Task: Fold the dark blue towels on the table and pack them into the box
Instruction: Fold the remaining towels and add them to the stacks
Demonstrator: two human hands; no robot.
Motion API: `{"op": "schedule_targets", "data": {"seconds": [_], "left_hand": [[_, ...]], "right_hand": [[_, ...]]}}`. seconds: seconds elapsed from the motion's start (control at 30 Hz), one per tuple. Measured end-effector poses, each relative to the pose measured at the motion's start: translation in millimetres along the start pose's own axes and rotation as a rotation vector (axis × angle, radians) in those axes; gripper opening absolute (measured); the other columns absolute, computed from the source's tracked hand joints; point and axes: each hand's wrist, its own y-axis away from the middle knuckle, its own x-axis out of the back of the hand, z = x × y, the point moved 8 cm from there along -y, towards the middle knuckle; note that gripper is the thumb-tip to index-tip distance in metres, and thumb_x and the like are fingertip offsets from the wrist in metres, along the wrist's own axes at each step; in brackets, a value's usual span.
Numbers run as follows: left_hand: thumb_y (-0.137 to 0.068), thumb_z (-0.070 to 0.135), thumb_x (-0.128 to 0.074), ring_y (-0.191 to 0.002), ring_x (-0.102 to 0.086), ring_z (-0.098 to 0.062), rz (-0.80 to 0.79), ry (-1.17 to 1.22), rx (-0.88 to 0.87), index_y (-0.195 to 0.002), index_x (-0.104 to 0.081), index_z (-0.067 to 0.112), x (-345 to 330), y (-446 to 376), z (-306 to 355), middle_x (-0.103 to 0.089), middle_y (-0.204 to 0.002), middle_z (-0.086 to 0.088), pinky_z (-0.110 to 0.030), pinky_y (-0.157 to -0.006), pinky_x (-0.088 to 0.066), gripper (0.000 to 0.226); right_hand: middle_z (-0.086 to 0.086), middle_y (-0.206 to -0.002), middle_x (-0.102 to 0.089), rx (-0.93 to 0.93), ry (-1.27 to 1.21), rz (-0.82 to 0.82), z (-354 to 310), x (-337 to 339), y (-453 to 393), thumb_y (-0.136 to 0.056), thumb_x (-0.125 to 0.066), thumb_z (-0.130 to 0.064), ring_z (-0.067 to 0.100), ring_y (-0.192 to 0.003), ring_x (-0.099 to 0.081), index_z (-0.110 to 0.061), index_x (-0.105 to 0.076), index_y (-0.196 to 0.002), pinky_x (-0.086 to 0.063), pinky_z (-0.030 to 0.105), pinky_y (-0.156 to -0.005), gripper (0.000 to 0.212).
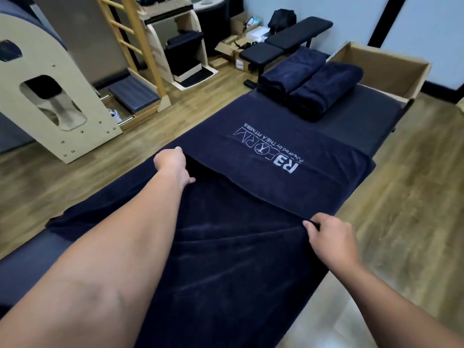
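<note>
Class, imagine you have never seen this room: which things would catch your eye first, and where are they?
Most striking is the large dark blue towel with white lettering spread along the padded table, its folded edge in the grip of the left hand and the right hand. Beyond it, at the table's far end, lie two folded dark blue towels, with the open brown cardboard box behind them.

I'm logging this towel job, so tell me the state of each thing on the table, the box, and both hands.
Spread towel: lying open on the table, far end folded back, logo up.
Folded towels: two stacks side by side at the far end, not yet packed.
Box: open, flaps up.
Left hand: grip on the fold's left corner.
Right hand: pinching the fold's right corner.
</note>
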Motion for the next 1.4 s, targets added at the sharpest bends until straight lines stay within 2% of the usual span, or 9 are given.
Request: {"op": "schedule_targets", "data": {"seconds": [0.1,0.27,0.43,0.57,0.87,1.13,1.27,1.33,1.4], "left_hand": [[-0.098,0.002,-0.039,-0.138,-0.041,-0.032,0.009,0.14,0.037,-0.123,-0.057,0.015,-32,-4,-4,-0.053,-0.131,0.002,-0.077,-0.105,-0.029,0.034],[-0.101,0.012,-0.055,-0.114,-0.049,-0.027,-0.046,0.162,-0.112,-0.083,-0.058,0.022,-94,-21,8,-0.055,-0.112,0.0,-0.073,-0.103,-0.039,0.021],[-0.102,0.02,-0.057,-0.082,-0.051,-0.017,0.029,0.145,-0.2,-0.079,-0.053,0.021,-155,-55,12,-0.056,-0.094,0.003,-0.056,-0.089,-0.051,0.024],[-0.103,0.021,-0.054,-0.064,-0.038,-0.015,0.111,0.096,-0.248,-0.081,-0.047,0.021,-209,-83,6,-0.045,-0.074,0.005,-0.04,-0.07,-0.043,0.023],[-0.095,0.02,-0.061,-0.07,-0.044,-0.017,0.182,-0.034,-0.241,-0.063,-0.046,0.023,-284,-121,-17,-0.051,-0.078,0.002,-0.037,-0.071,-0.05,0.036],[-0.094,0.014,-0.063,-0.059,-0.031,-0.017,0.218,-0.029,-0.243,-0.063,-0.041,0.024,-345,-132,-18,-0.037,-0.068,0.002,-0.037,-0.064,-0.035,0.04],[-0.089,0.007,-0.064,-0.058,-0.029,-0.015,0.206,-0.024,-0.26,-0.061,-0.039,0.026,-384,-135,-18,-0.034,-0.066,0.001,-0.037,-0.07,-0.033,0.042],[-0.085,0.003,-0.062,-0.065,-0.037,-0.02,0.201,-0.104,-0.284,-0.065,-0.048,0.026,-396,-136,-25,-0.043,-0.072,-0.001,-0.036,-0.073,-0.036,0.034],[-0.089,0.005,-0.059,-0.089,-0.057,-0.026,0.139,-0.399,-0.335,-0.093,-0.068,0.024,-409,-136,-36,-0.061,-0.1,-0.005,-0.036,-0.085,-0.049,0.022]], "right_hand": [[0.0,-0.074,-0.066,0.048,0.022,0.011,7,12,-32,-0.096,-0.062,-0.035,0.03,-0.075,-0.059,-0.018,-0.066,-0.079,-0.046,0.035,-0.059,0.024],[-0.001,-0.074,-0.065,0.103,0.005,-0.018,15,19,-87,-0.097,-0.061,-0.035,0.028,-0.077,-0.061,-0.018,-0.065,-0.081,-0.051,0.037,-0.063,0.024],[-0.003,-0.072,-0.063,0.139,0.031,-0.03,26,15,-149,-0.096,-0.062,-0.034,0.027,-0.073,-0.062,-0.018,-0.064,-0.079,-0.053,0.038,-0.063,0.024],[-0.007,-0.071,-0.062,0.133,0.06,-0.042,39,18,-207,-0.096,-0.061,-0.038,0.022,-0.07,-0.061,-0.02,-0.065,-0.08,-0.054,0.037,-0.063,0.024],[-0.013,-0.065,-0.058,0.129,0.088,-0.072,79,16,-289,-0.095,-0.064,-0.036,0.015,-0.064,-0.056,-0.024,-0.066,-0.078,-0.048,0.032,-0.058,0.02],[-0.005,-0.068,-0.063,0.147,0.075,-0.078,107,19,-352,-0.094,-0.066,-0.036,0.024,-0.067,-0.062,-0.02,-0.067,-0.077,-0.052,0.036,-0.058,0.023],[-0.001,-0.086,-0.068,0.137,0.161,-0.117,118,17,-377,-0.098,-0.059,-0.038,0.029,-0.081,-0.065,-0.021,-0.068,-0.09,-0.047,0.034,-0.062,0.021],[-0.001,-0.095,-0.07,0.118,0.17,-0.169,126,11,-388,-0.097,-0.059,-0.042,0.029,-0.09,-0.066,-0.025,-0.068,-0.101,-0.048,0.034,-0.067,0.02],[-0.002,-0.102,-0.066,0.114,0.171,-0.278,134,-2,-394,-0.093,-0.063,-0.047,0.027,-0.097,-0.064,-0.029,-0.062,-0.112,-0.051,0.035,-0.074,0.025]]}}
